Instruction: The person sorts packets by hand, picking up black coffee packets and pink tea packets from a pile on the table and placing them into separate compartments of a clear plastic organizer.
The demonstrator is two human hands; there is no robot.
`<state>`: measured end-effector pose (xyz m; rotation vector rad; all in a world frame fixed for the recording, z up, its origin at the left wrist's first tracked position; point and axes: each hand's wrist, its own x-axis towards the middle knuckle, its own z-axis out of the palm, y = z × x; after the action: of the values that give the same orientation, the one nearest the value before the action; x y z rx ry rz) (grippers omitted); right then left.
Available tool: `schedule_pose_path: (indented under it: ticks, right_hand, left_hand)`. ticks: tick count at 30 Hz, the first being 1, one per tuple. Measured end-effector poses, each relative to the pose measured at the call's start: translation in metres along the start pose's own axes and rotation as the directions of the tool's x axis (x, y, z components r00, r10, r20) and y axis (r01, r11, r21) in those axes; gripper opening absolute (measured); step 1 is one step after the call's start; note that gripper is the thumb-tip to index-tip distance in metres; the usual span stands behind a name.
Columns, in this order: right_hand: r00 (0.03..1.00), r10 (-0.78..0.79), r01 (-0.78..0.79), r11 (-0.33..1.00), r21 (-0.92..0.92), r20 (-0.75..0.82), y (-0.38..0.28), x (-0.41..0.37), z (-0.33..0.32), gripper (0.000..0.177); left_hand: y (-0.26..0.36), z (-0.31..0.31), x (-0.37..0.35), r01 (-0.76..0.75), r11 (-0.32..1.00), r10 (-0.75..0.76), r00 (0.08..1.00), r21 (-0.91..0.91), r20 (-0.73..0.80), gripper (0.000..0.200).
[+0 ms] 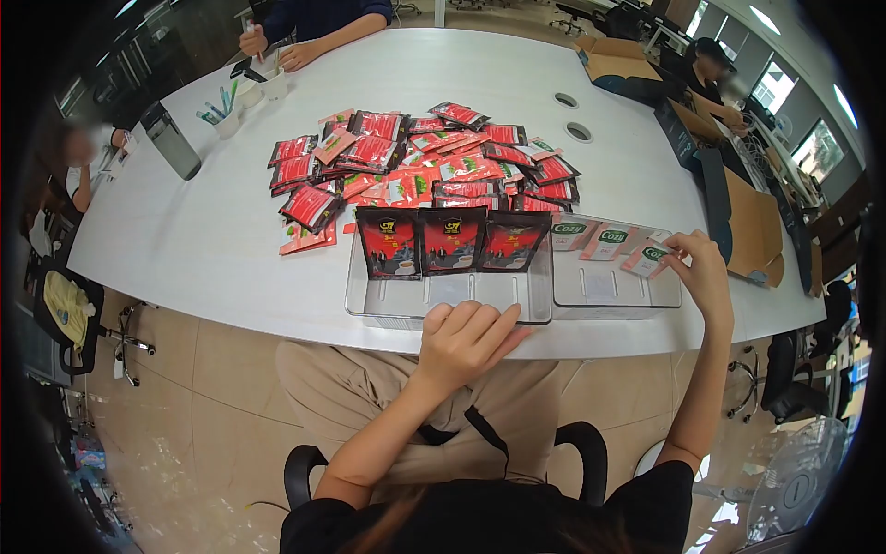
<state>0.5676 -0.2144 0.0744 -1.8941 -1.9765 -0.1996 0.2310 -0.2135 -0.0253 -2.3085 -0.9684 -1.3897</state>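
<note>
My right hand (701,272) pinches a pink and white Cozy tea sachet (643,260) at the right end of the right clear plastic bin (614,300). Two more Cozy sachets (607,242) stand in a row to its left in that bin. Curled fingers of my left hand (466,342) rest at the front rim of the left clear plastic bin (388,309), gripping its edge. Three red and black G7 coffee sachets (451,240) stand side by side along the back of this bin.
Behind the bins lies a loose pile of red coffee and pink tea sachets (415,162). A grey bottle (173,140) and a cup of pens (223,120) stand at the left. Open cardboard boxes (752,217) line the right edge. Other people sit around the table.
</note>
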Motion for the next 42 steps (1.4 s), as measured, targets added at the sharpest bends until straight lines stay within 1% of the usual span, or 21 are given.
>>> schedule_pose_path:
  ticks: [4,7,10,13,16,18,20,21,22,23,24,26,29,30,34,37,40,42]
  right_hand:
    - [0.998,-0.014,0.012,0.999,-0.043,-0.056,-0.007,0.004,0.003,0.015]
    - [0.986,-0.067,0.059,0.997,-0.056,-0.151,-0.013,0.005,0.006,0.016]
    - [0.978,-0.106,0.086,0.99,-0.114,-0.181,-0.012,0.007,0.009,0.021]
    - [0.98,-0.097,0.07,0.986,-0.153,-0.175,-0.015,0.009,0.01,0.026]
    - [0.981,-0.086,0.06,0.987,-0.147,-0.175,-0.017,0.011,0.01,0.031]
    - [0.962,-0.172,0.139,0.977,-0.161,-0.214,-0.009,0.01,0.014,0.039]
    - [0.975,-0.085,0.064,0.992,-0.107,-0.207,0.003,0.008,0.022,0.042]
    - [0.967,-0.108,0.092,0.993,-0.079,-0.229,0.012,0.008,0.027,0.042]
    - [0.975,-0.069,0.057,0.996,-0.062,-0.212,0.014,0.009,0.028,0.041]
    - [0.984,-0.066,0.054,0.996,-0.076,-0.168,0.018,0.01,0.026,0.04]
    - [0.956,-0.151,0.134,0.987,-0.083,-0.252,0.012,0.012,0.029,0.038]
    - [0.981,-0.081,0.065,0.994,-0.092,-0.178,0.015,0.013,0.029,0.039]
    - [0.985,-0.012,-0.004,0.996,-0.091,-0.171,0.009,0.013,0.03,0.04]
    - [0.986,-0.054,0.04,0.995,-0.094,-0.156,0.01,0.012,0.027,0.042]
    - [0.991,-0.023,0.008,0.993,-0.115,-0.132,0.012,0.007,0.022,0.039]
    - [0.979,-0.023,-0.001,0.993,-0.119,-0.202,-0.009,0.0,0.014,0.035]
    - [0.978,-0.019,0.011,0.999,-0.039,-0.208,-0.041,-0.005,0.003,0.029]
    - [0.952,-0.125,0.132,0.991,0.006,-0.279,-0.062,-0.002,-0.005,0.028]
  left_hand:
    - [0.0,0.0,-0.001,-0.002,1.0,0.002,1.0,-0.005,-0.001,0.025]
    - [-0.001,0.001,-0.002,-0.004,1.0,0.004,1.0,-0.008,0.008,0.025]
    - [-0.001,0.001,-0.001,-0.009,1.0,0.009,1.0,-0.002,0.0,0.025]
    - [-0.002,0.003,-0.003,0.0,1.0,0.0,1.0,-0.003,-0.006,0.03]
    - [-0.001,0.002,-0.004,0.004,1.0,-0.004,1.0,-0.022,0.01,0.032]
    - [-0.001,0.004,-0.008,-0.011,0.999,0.011,1.0,-0.04,-0.014,0.033]
    - [-0.004,0.004,-0.01,-0.025,0.999,0.023,0.999,-0.033,-0.049,0.034]
    - [-0.004,0.005,-0.011,-0.035,0.998,0.032,0.997,-0.042,-0.064,0.033]
    - [-0.004,0.006,-0.012,-0.026,0.999,0.024,0.996,-0.03,-0.082,0.032]
    - [-0.003,0.006,-0.012,-0.022,0.999,0.019,0.995,-0.028,-0.099,0.031]
    - [-0.003,0.004,-0.012,-0.015,1.0,0.013,0.994,-0.015,-0.111,0.029]
    - [-0.002,0.006,-0.01,-0.017,0.999,0.012,0.989,-0.034,-0.146,0.027]
    - [-0.001,0.003,-0.01,-0.011,1.0,0.009,0.995,-0.026,-0.103,0.025]
    - [-0.001,0.003,-0.011,-0.008,1.0,0.006,0.996,-0.024,-0.09,0.024]
    - [0.0,0.005,-0.011,-0.01,1.0,0.008,0.994,-0.019,-0.106,0.024]
    - [0.0,0.005,-0.012,-0.01,1.0,0.007,0.995,-0.027,-0.097,0.024]
    - [0.0,0.006,-0.013,-0.003,0.999,-0.003,0.995,-0.054,-0.096,0.024]
    - [0.0,0.006,-0.013,-0.001,0.998,-0.007,0.993,-0.068,-0.12,0.024]
